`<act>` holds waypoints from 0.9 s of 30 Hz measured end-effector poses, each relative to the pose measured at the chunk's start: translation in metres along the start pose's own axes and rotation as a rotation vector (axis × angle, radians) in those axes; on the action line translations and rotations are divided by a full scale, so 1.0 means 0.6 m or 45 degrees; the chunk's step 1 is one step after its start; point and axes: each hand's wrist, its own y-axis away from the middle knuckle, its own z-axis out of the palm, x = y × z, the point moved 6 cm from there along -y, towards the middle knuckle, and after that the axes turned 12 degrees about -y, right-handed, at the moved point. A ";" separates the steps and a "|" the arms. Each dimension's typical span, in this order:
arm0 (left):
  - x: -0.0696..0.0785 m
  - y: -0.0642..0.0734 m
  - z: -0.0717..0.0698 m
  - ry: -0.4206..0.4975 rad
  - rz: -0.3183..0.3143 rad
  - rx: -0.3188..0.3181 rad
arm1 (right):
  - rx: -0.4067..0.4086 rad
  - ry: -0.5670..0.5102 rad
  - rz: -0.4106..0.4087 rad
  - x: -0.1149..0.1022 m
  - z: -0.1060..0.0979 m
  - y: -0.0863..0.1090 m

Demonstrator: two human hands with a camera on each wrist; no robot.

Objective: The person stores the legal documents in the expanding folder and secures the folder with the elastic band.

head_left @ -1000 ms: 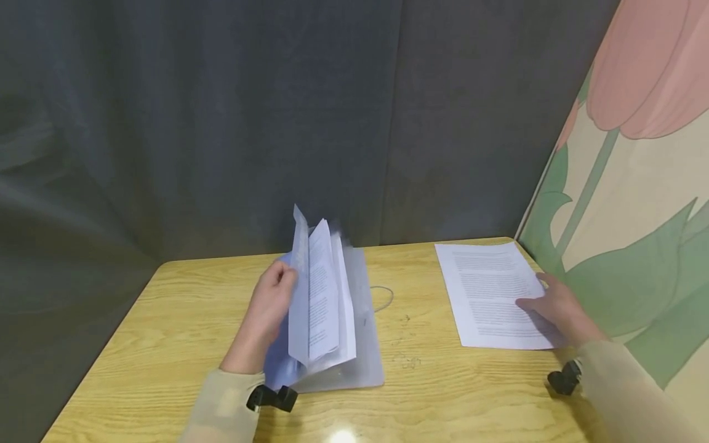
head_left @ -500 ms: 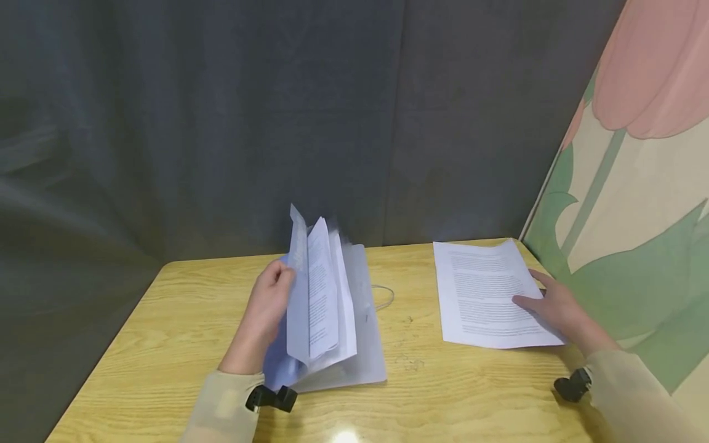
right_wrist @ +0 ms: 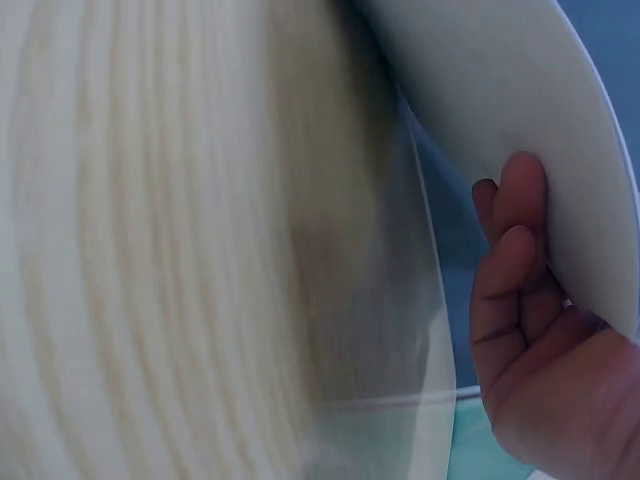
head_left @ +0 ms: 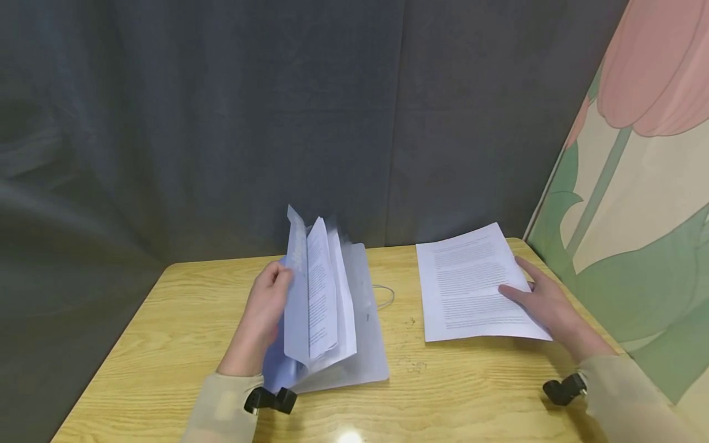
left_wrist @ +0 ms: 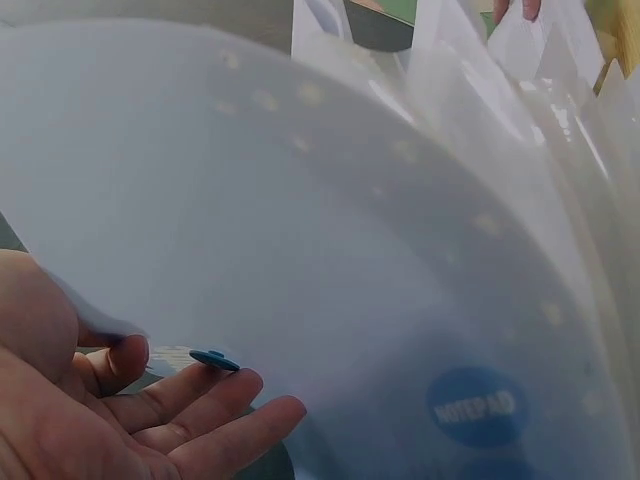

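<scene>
The left hand [head_left: 264, 311] held the folder [head_left: 332, 320] open (pockets fanned upright). The right hand [head_left: 545, 304] pinched the sheet [head_left: 468, 286], lifted at right; filing it called for carrying it left into a pocket.

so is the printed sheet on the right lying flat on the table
No, the right hand holds the printed sheet with its far edge lifted off the table.

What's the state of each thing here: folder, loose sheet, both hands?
folder: open on the table, pockets fanned upright, printed pages inside.
printed sheet: lifted off the table at its far edge, tilted, text side up.
left hand: holds the folder's upright pockets open from the left.
right hand: pinches the sheet's right edge, thumb on top, fingers beneath.
elastic loop: lies slack on the table beside the folder.
</scene>
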 end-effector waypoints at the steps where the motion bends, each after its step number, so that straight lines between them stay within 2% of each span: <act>1: 0.000 0.000 -0.001 0.003 0.000 0.000 | -0.003 -0.021 0.004 -0.003 0.003 0.001; 12: -0.007 0.003 -0.004 0.004 -0.023 -0.008 | 0.007 -0.182 -0.001 -0.038 0.033 0.006; 19: -0.012 0.004 -0.008 -0.010 -0.045 -0.005 | -0.042 -0.366 0.016 -0.067 0.065 0.013; 24: -0.010 0.003 -0.010 -0.007 -0.026 0.003 | -0.081 -0.487 0.006 -0.094 0.089 0.019; 27: -0.010 0.004 -0.011 -0.007 -0.014 0.004 | -0.090 -0.512 0.016 -0.106 0.101 0.020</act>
